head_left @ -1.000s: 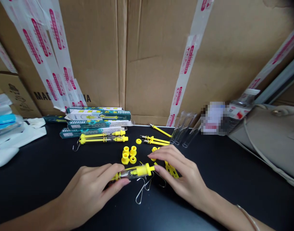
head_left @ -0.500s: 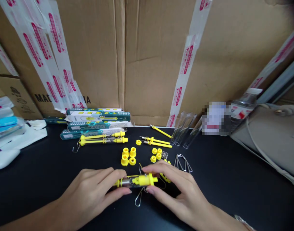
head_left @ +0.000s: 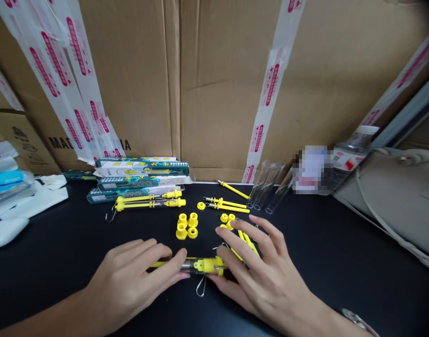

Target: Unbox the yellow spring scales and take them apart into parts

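A clear tubular spring scale [head_left: 200, 266] with yellow end fittings lies crosswise low in the middle of the view. My left hand [head_left: 140, 271] grips its tube at the left end, with fingers on top and the thumb below. At the yellow cap end is my right hand [head_left: 263, 267], its index finger above and thumb beneath, the other fingers spread away. A wire hook [head_left: 200, 286] shows just below the tube. Yellow rods [head_left: 247, 241] lie partly hidden behind my right fingers. Yellow collars [head_left: 187, 226] stand grouped behind the tube.
Two assembled spring scales [head_left: 149, 202] lie before stacked printed boxes [head_left: 140, 175]. Yellow rods with springs [head_left: 228, 206] and clear tubes [head_left: 266, 189] sit further right. A bottle [head_left: 352, 152] and a grey bag [head_left: 396, 196] stand at the right. Cardboard [head_left: 221, 93] walls the back.
My right fingers have spread and lifted from their pinch on the yellow cap, while thumb and index stay around it. My left fingers have shifted slightly along the tube.
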{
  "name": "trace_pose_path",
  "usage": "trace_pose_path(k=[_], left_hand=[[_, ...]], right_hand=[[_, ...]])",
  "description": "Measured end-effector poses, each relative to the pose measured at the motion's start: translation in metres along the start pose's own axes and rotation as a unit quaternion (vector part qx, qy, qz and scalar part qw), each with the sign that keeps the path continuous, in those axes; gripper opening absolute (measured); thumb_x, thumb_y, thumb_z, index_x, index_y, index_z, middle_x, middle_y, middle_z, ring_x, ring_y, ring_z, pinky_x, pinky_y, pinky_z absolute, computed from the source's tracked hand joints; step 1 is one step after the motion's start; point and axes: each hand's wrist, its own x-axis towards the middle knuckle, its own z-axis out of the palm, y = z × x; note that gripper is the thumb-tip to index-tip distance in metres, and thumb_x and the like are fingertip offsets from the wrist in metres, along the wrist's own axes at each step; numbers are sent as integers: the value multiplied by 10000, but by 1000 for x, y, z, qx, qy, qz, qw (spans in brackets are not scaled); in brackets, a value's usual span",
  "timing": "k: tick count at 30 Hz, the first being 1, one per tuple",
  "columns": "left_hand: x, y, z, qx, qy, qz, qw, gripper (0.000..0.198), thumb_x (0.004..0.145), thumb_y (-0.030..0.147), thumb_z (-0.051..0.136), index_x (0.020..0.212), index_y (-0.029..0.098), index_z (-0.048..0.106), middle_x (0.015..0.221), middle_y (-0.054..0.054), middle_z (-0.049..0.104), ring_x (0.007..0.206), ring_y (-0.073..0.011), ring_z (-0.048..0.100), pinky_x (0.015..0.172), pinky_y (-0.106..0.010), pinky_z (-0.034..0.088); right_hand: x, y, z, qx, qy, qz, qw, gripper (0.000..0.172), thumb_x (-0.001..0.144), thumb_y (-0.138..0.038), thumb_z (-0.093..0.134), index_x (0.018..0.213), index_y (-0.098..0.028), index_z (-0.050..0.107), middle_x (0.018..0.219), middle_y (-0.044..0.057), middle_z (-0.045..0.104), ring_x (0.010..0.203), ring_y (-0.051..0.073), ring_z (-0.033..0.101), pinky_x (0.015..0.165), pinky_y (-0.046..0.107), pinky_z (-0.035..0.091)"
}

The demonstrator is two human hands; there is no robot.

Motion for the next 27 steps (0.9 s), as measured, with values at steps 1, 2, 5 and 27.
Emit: trace_pose_path(k=[1, 2, 5, 27], left_hand=[[-1, 0, 0, -4, -3, -5, 1000, 154, 999, 253, 582, 1073, 166, 686, 774, 0, 714, 592, -129, 656, 579, -260, 512], [-1, 0, 1, -10, -7, -10, 1000, 158, 999, 257, 583, 1075, 165, 686, 776, 0, 713, 593, -128, 656, 577, -259, 513], [-1, -1, 2, -25, -15, -12, 999, 161, 996, 260, 588, 1071, 155, 684, 766, -1, 706, 585, -128, 651, 560, -254, 511], [5, 2, 0, -15, -16, -48, 999, 276, 1070, 335, 422, 1060, 176, 647, 762, 11, 730, 572, -136, 675, 530, -278, 459]], right_hand=[[0, 0, 0, 5, 2, 2, 1000, 147, 921, -307, 683, 896, -163, 688, 1089, 112, 751, 1064, 314, 606, 1008, 524, 389], [0, -1, 0, 15, 2, 7, 1000, 161, 930, -318, 681, 878, -165, 675, 1054, 111, 753, 1044, 305, 622, 995, 508, 406], [1, -4, -1, 77, -3, 45, 996, 196, 982, -313, 611, 836, -182, 624, 929, 76, 740, 914, 253, 649, 874, 426, 473], [-4, -5, 4, 361, 16, 319, 876, 151, 987, -176, 558, 1102, -255, 616, 796, -41, 717, 621, 115, 703, 606, 180, 561]])
